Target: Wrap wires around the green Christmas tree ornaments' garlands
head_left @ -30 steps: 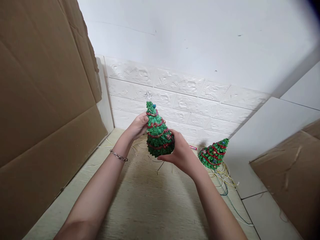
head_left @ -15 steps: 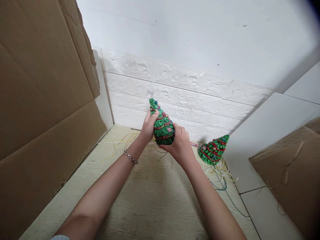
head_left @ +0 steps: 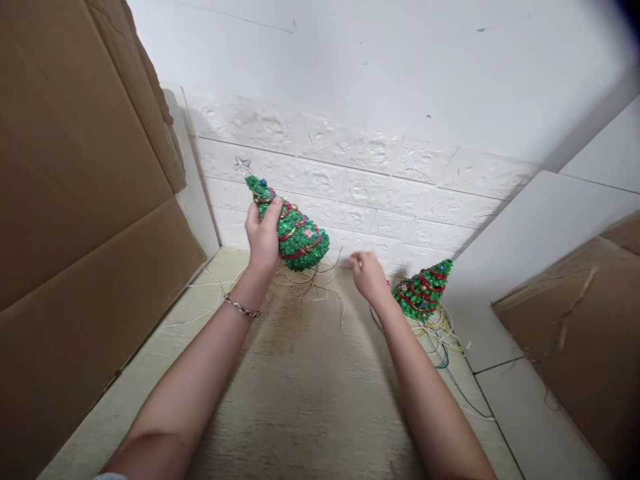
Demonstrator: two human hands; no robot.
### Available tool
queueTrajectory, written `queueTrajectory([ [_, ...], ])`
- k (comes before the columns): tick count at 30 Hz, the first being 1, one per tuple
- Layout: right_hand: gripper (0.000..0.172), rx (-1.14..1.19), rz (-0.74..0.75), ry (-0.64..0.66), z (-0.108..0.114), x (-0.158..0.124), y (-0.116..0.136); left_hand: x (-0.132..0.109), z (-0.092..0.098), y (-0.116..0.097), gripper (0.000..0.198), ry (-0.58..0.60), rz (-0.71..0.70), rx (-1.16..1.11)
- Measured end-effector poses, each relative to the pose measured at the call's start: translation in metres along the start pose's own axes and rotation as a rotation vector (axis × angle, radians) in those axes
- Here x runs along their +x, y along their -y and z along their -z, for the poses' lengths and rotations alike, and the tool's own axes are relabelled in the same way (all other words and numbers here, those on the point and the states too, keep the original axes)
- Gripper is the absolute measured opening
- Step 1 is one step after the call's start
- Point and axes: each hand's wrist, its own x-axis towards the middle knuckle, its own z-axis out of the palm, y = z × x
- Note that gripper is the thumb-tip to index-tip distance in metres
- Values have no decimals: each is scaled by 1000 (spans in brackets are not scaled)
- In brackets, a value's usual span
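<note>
My left hand (head_left: 264, 235) is wrapped round a small decorated Christmas tree (head_left: 303, 245), green and glittery with red garlands. The tree tilts with its top to the upper left, where a clear star (head_left: 243, 164) sits, and its base faces lower right. From under the base a thin dark wire (head_left: 331, 268) sticks out. My right hand (head_left: 369, 275) is apart from the tree, to its right, with curled, closed fingers. Whatever they may hold is hidden. A second similar tree (head_left: 424, 291) without a visible star leans on the right side of the board.
Yellow and white wires (head_left: 342, 310) lie behind and below the held tree, others (head_left: 445, 330) beside the second tree. The work board (head_left: 300, 400) has dark crumbs on it. Cardboard (head_left: 90, 200) stands on the left, a cardboard box (head_left: 575, 313) on the right. A white brick-patterned wall (head_left: 350, 160) rises behind.
My right hand has let go of the tree and moved off to its right. With my left hand, the tree has shifted left and tipped further, bringing its wire into view.
</note>
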Motion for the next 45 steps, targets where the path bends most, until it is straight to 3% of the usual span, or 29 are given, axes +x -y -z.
queueTrajectory([
  [2,24,-26,-26,148,-11,3,-12,6,3,-3,25,-24,-29,11],
  [5,27,-39,-59,264,-32,-1,-15,11,6,-7,27,-37,-29,28],
  [10,13,-1,-121,255,-51,-7,-6,12,7,-9,28,32,73,19],
  [13,17,93,-154,168,-40,2,-15,10,5,-10,26,103,174,13],
  [20,22,452,-211,-81,22,20,-41,-6,-4,-7,25,263,356,43],
  [25,30,1195,-187,-120,32,13,-17,-21,-10,2,27,491,562,58],
  [27,32,1347,-202,-137,28,10,-7,-27,-11,8,30,593,657,69],
  [32,32,1438,-190,-126,15,8,3,-39,-13,19,36,786,855,65],
  [45,27,1273,-103,-228,10,13,-2,-45,-13,26,33,880,970,64],
])
